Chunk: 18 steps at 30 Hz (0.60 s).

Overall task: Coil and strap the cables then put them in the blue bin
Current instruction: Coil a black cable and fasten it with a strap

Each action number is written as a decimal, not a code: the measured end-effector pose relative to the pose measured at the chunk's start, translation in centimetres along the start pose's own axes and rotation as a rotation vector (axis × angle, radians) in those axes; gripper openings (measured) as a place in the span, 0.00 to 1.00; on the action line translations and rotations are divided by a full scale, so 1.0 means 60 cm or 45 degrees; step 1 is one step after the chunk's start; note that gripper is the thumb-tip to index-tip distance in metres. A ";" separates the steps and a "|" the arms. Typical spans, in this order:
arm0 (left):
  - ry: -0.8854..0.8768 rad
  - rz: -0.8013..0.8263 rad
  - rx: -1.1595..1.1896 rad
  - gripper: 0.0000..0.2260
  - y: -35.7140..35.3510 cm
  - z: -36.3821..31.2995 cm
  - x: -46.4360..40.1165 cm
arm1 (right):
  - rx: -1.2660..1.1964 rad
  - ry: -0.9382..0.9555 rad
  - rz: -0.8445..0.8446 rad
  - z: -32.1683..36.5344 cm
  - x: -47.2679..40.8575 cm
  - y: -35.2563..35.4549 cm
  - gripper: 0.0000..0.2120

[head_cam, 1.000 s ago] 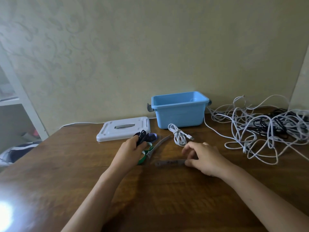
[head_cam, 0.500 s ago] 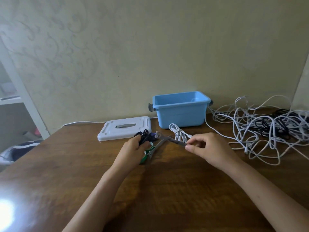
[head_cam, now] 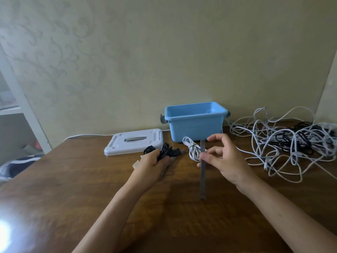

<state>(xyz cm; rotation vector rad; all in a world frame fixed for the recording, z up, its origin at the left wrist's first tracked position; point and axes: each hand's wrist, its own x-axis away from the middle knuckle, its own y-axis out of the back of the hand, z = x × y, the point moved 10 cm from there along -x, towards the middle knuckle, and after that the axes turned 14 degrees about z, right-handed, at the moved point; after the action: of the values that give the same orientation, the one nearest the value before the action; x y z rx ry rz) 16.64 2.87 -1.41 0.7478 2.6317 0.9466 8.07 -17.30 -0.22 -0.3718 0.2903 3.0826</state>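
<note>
Blue bin [head_cam: 196,127] open, interior bare; white lid [head_cam: 134,141] beside.

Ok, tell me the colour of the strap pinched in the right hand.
Dark grey strap, clearest in the head view.

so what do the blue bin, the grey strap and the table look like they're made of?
Blue bin: moulded plastic, smooth and slightly glossy, with a uniform colour and rounded rim.
Grey strap: thin, flat, flexible strip with a matte finish, pinched by the right hand and hanging straight; probably fabric hook-and-loop, but could be rubber.
Table: brown wood grain under a shiny varnish with window glare; could be solid wood or veneer.
</note>
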 end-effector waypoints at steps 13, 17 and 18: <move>-0.276 0.263 -0.194 0.07 -0.110 -0.138 -0.048 | -0.127 0.007 0.042 -0.014 -0.003 -0.007 0.05; -0.194 0.449 0.107 0.07 -0.137 -0.130 -0.042 | -0.160 -0.025 -0.039 -0.028 -0.005 0.012 0.03; -0.189 0.477 0.167 0.07 -0.137 -0.127 -0.039 | -0.185 -0.026 -0.044 -0.028 -0.007 0.013 0.03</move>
<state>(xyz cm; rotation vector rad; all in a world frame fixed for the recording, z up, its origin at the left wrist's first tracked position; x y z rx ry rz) 12.49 -7.80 -0.85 1.3235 2.4885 0.7714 8.82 -18.38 -1.60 -0.3451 0.0581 3.0797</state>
